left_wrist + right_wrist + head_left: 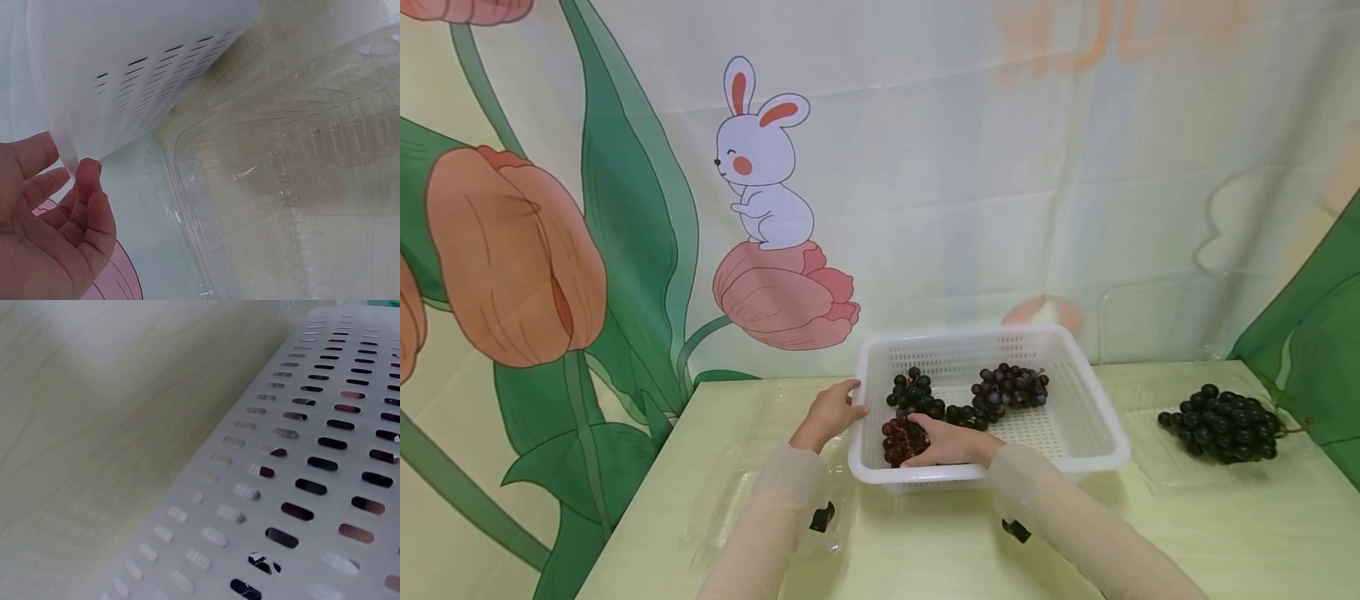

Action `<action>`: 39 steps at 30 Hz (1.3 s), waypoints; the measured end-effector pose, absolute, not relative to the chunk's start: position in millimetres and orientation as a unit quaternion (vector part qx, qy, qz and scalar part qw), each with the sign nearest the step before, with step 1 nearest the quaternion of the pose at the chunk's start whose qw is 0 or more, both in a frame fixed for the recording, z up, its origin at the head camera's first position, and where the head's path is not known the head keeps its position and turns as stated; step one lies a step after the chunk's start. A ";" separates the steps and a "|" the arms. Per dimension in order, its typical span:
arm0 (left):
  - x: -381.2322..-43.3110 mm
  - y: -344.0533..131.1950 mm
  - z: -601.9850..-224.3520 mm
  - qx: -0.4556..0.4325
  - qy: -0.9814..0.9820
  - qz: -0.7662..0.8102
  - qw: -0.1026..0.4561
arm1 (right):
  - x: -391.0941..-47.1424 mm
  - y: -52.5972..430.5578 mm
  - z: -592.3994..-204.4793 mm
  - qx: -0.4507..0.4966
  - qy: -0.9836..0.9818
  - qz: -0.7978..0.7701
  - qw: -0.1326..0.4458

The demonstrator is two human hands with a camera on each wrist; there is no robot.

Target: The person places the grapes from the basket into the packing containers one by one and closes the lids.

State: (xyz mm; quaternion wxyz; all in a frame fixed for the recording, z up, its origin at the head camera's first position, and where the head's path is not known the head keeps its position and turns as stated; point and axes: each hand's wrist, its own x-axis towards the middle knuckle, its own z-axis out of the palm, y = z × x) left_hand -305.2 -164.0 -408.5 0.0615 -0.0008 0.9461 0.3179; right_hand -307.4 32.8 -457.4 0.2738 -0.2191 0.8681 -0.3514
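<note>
A white slotted plastic basket (1105, 417) stands on the table with several bunches of grapes in it. At its left end, my left hand (829, 415) pinches the rim between thumb and fingers; the left wrist view also shows that hand (62, 231) on the basket's edge (53, 106). Inside the near left corner, my right hand (955, 442) holds a bunch of red grapes (895, 442), its fingers partly hidden. Dark grapes (1011, 387) lie behind it. The right wrist view shows the basket's slotted side (294, 487), with grapes and skin glimpsed through the slots.
A clear plastic container (722, 500) sits left of the basket, partly behind the left sleeve. On the right, a bunch of black grapes (1225, 423) rests on another clear tray (1172, 471). A printed curtain (925, 167) hangs behind the table.
</note>
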 end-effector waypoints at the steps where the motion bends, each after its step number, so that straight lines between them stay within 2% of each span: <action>1: -305.2 -164.1 -408.7 0.000 0.946 0.317 0.061 | -307.3 32.7 -457.2 -0.219 0.867 -0.355 0.273; 22: -306.8 -164.1 -410.1 -0.009 0.948 0.310 0.067 | -310.3 32.7 -461.1 -0.222 0.864 -0.378 0.247; 39: -306.0 -163.6 -408.8 -0.014 0.944 0.323 0.072 | -309.1 32.8 -457.2 -0.218 0.881 -0.372 0.194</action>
